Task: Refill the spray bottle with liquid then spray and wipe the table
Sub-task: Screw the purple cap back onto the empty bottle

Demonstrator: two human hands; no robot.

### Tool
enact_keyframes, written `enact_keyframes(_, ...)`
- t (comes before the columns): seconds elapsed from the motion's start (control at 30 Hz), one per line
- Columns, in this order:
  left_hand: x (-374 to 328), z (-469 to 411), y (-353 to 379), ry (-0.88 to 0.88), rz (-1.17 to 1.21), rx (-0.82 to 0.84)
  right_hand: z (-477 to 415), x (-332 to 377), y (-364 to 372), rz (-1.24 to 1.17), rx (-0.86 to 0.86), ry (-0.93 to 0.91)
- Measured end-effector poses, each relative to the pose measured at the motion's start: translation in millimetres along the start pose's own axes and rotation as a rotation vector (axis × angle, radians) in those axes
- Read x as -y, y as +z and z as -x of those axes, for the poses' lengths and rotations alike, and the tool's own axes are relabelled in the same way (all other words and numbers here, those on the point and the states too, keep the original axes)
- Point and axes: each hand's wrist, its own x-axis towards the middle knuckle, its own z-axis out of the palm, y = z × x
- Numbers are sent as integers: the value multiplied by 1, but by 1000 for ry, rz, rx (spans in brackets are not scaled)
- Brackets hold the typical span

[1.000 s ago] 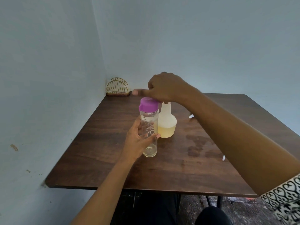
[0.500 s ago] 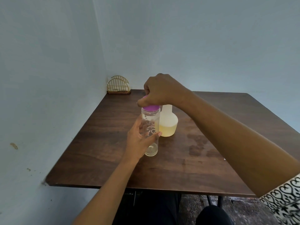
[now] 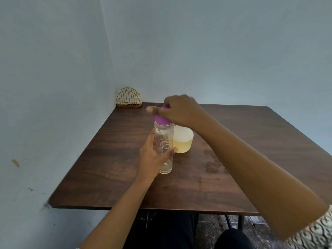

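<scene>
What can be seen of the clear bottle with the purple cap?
The clear bottle is a tall, slim cylinder of transparent plastic with pale lettering and a purple cap. It stands upright on the table, seemingly almost empty. The left hand holds its body; the right hand grips the cap.

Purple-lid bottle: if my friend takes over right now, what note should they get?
Left hand grips the clear bottle, which stands upright on the table.
Right hand grips the purple lid, which sits on that bottle. Whether it is being screwed on or off cannot be told.
Spray bottle stands just behind, partly filled with yellowish liquid, its top hidden by the right hand.
Done: unclear whether any pouring has happened.
Left: check the refill, then spray and wipe the table.
</scene>
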Motion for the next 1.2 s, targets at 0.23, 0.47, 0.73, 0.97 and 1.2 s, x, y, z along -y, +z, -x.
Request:
enact_keyframes(0.23,18,17,-16,-115,-91,184,79,-39,87,-923,38,181)
enact_keyframes(0.47,37,-18,-85,-168,-547,29,62,-34,145,-803,38,222)
enact_keyframes(0.73,106,-130,-105,-357,-1067,154,-37,-9,179,-749,-1,275)
enact_keyframes(0.97,137,-176,-98,-325,-1119,200,-180,-18,218,-740,-138,475)
enact_keyframes(1.2,148,-179,-96,-309,-1129,181,-292,-47,245,-680,-212,544)
